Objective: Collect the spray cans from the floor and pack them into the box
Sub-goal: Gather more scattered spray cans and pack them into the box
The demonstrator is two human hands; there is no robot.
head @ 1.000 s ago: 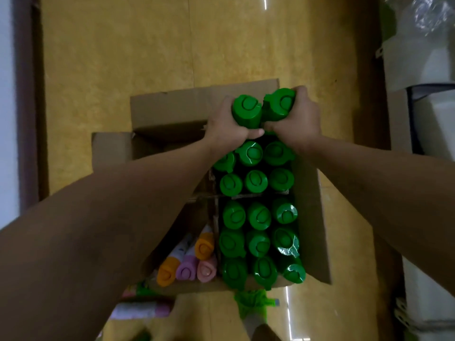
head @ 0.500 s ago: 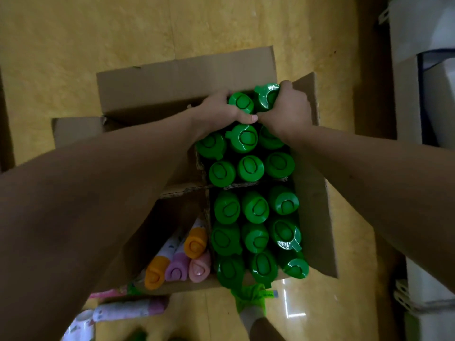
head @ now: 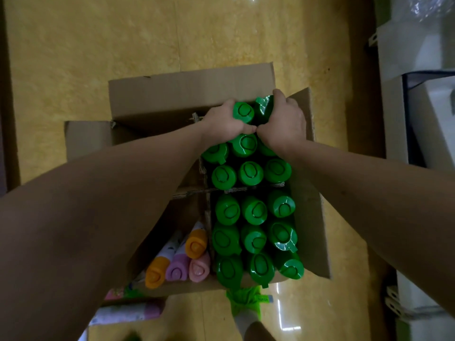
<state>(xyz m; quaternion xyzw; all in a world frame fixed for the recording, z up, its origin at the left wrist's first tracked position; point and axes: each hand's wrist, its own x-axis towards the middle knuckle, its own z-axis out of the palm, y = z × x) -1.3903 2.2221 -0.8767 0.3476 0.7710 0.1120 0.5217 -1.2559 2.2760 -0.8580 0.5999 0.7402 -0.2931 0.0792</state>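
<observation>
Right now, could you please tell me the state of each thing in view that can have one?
Left hand: gripping a green-capped can at the box's far end.
Right hand: gripping the neighbouring green can.
Cardboard box: open, flaps out.
Green cans: upright in rows, capped.
Orange, purple and pink cans: leaning in the left compartment.
Pink-capped can: lying on the floor.

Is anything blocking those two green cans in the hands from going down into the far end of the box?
Nothing visible blocks them. The left hand and right hand hold two green cans at the far end of the box, beyond the packed cans. The slot beneath is hidden by the hands.
</observation>
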